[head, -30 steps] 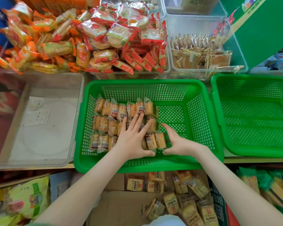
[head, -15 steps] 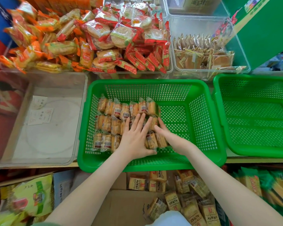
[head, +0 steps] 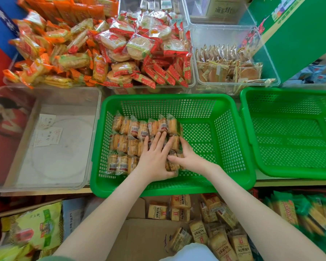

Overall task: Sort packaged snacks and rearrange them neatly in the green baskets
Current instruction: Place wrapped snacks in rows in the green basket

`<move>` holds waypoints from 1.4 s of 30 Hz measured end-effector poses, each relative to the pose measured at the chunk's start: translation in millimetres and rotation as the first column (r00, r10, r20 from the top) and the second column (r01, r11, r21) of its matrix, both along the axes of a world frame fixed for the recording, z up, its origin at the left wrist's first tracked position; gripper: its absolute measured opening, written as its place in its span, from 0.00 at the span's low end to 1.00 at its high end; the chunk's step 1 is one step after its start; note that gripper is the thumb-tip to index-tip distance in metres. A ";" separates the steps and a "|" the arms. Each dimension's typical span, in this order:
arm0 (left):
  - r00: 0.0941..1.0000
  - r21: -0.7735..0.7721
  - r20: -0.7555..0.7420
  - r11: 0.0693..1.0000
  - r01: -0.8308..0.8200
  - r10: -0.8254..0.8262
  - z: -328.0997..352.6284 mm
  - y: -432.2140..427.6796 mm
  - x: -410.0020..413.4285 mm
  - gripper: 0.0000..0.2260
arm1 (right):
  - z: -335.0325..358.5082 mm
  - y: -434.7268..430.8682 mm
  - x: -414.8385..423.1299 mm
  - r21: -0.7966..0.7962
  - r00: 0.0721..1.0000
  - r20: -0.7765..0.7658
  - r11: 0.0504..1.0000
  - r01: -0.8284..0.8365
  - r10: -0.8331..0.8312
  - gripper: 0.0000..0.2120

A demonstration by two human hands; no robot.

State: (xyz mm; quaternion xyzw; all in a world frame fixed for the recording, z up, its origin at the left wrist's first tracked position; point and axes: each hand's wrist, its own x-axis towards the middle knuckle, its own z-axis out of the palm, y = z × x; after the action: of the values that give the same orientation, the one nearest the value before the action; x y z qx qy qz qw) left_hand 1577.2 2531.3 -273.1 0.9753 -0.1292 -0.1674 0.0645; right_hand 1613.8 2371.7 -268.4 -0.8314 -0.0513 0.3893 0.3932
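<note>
The snack packets (head: 132, 129) fill the green basket's (head: 231, 102) left half in left-to-right rows; the left hand (head: 154, 157) presses them with straight fingers, while the right hand (head: 190, 159), nearer the basket's right wall, pinches the front row's end.

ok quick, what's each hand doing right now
Left hand: open, pressing flat on the snack packets in the green basket.
Right hand: against the same packets; grip or mere push cannot be told.

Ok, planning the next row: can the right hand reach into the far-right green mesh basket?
Probably yes: the right hand is at the snack packs in the neighbouring green basket, and the far-right green mesh basket is open-topped with nothing visible in it or over it.
</note>
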 end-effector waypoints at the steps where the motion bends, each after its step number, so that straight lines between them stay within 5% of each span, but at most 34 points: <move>1: 1.000 0.004 -0.003 1.000 -0.010 0.010 3.3 -1.0 -3.3 0.51 | 4.9 0.2 -4.9 -0.016 0.997 0.076 1.000 -0.008 0.009 0.45; 4: 0.998 -0.067 0.036 0.996 -0.054 0.056 20.4 -8.0 -26.1 0.46 | 22.8 -7.8 -29.0 -0.069 0.960 0.276 0.997 -0.023 0.042 0.37; 6: 0.976 -0.273 0.179 0.959 -0.075 0.127 27.9 -14.0 -53.0 0.36 | 36.1 -20.7 -53.5 -0.062 0.916 0.400 0.998 -0.019 0.043 0.32; 8: 0.895 -0.493 0.390 0.870 0.005 0.215 27.3 -21.0 -86.7 0.26 | 46.2 -38.5 -82.2 -0.019 0.840 0.542 1.000 -0.005 0.015 0.29; 11: 0.818 -0.537 0.540 0.830 0.153 0.198 5.3 -34.6 -144.4 0.19 | 39.5 -70.4 -130.0 -0.033 0.704 0.710 0.999 0.017 0.011 0.25; 14: 0.923 -0.484 0.380 0.863 0.145 0.058 -38.2 -47.6 -196.9 0.19 | 10.6 -98.7 -181.9 -0.141 0.697 0.710 0.990 0.007 0.096 0.24; 16: 0.994 -0.388 0.095 0.918 0.086 -0.053 -60.8 -57.3 -219.8 0.23 | -16.3 -115.0 -214.4 -0.296 0.731 0.646 0.955 -0.026 0.220 0.25; 19: 0.954 -0.163 -0.285 0.985 0.048 -0.093 -82.0 -72.4 -238.1 0.26 | -51.7 -135.7 -254.2 -0.548 0.822 0.438 0.833 -0.076 0.363 0.35; 24: 0.921 -0.036 -0.389 0.999 0.012 -0.025 -116.6 -101.2 -253.5 0.27 | -89.4 -155.3 -286.9 -0.751 0.872 0.202 0.642 -0.153 0.445 0.44; 29: 0.927 0.032 -0.374 0.999 0.018 -0.005 -132.5 -115.5 -262.8 0.30 | -96.3 -151.1 -291.5 -0.696 0.881 0.244 0.706 -0.132 0.405 0.37; 33: 0.930 -0.036 -0.366 0.998 -0.061 0.044 -120.1 -109.3 -269.2 0.33 | -82.5 -145.3 -288.0 -0.690 0.818 0.361 0.718 -0.089 0.448 0.45; 38: 0.935 -0.357 -0.293 0.884 -0.301 0.200 -83.0 -78.5 -278.9 0.30 | -49.8 -135.5 -280.3 -0.475 0.741 0.573 0.879 -0.047 0.349 0.43; 42: 0.965 -0.652 -0.107 0.716 -0.250 0.240 -40.3 -61.2 -276.6 0.32 | -5.7 -118.6 -252.0 -0.210 0.645 0.718 0.965 -0.157 0.261 0.39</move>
State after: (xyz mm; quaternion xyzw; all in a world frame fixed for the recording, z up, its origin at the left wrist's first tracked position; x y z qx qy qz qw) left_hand 1300.6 2470.1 -313.5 0.8963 -0.0493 -0.1082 0.4271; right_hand 1361.9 2253.2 -274.1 -0.9292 -0.2767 0.0638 0.2364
